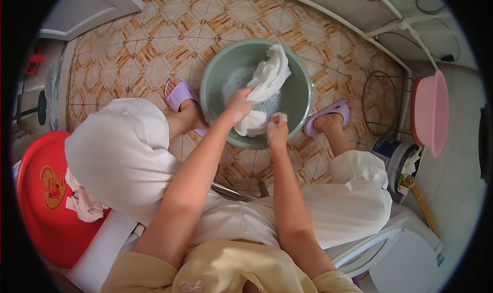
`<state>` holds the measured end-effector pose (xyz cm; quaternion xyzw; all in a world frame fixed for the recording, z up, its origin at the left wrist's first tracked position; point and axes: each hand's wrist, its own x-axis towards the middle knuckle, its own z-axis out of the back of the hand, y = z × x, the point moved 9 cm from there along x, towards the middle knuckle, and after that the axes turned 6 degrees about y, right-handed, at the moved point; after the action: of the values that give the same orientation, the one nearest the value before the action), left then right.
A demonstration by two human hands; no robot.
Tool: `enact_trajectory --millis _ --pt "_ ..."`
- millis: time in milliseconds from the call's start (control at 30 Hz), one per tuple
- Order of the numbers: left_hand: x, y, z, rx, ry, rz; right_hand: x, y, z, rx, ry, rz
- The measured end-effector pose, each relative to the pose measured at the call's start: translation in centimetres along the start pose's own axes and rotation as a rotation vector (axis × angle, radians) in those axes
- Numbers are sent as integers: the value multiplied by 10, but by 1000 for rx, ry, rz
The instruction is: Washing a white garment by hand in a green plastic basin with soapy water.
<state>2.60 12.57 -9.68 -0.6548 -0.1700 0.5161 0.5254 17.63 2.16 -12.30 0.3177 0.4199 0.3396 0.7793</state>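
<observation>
A grey-green plastic basin (215, 58) stands on the floor between my feet, with sudsy water (239, 79) in it. A wet, bunched white cloth (271, 75) lies across its middle, one end rising towards the far right rim. My left hand (239, 105) grips the cloth near its middle, and a lower fold hangs below that hand. Closer to the near right rim, my right hand (278, 130) is curled with wet white material at its fingers, beside the lower fold. Foam clings to the right hand.
Purple slippers (180, 94) flank the basin on patterned tiles (169, 43). A red basin (38, 231) with a crumpled pale cloth (86, 204) sits at left. To the right are a hanging pink basin (431, 114), white pipes (358, 31), a bucket (389, 158) and a toilet lid (404, 262).
</observation>
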Motion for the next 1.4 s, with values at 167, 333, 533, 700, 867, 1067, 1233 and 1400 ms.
enact_trajectory --millis 167,333,533,700,867,1067,1233,1400 --pt "-17 68 16 579 -318 210 50 15 7 -193 -99 97" --pt "-29 59 -22 893 -203 235 88 83 -44 -821 52 409" --pt "-18 78 -42 852 23 264 120 59 -73 -864 166 362" --pt "2 98 -46 1019 132 281 81 83 -87 -682 92 596" --pt "3 111 -51 670 92 278 76 63 -138 -796 442 386" --pt "12 92 -51 867 65 115 130 66 -116 -679 -19 311" --pt "6 112 -44 902 83 262 59 89 -121 -689 354 643" --pt "8 89 -60 997 151 123 162 30 -89 -826 246 -16"
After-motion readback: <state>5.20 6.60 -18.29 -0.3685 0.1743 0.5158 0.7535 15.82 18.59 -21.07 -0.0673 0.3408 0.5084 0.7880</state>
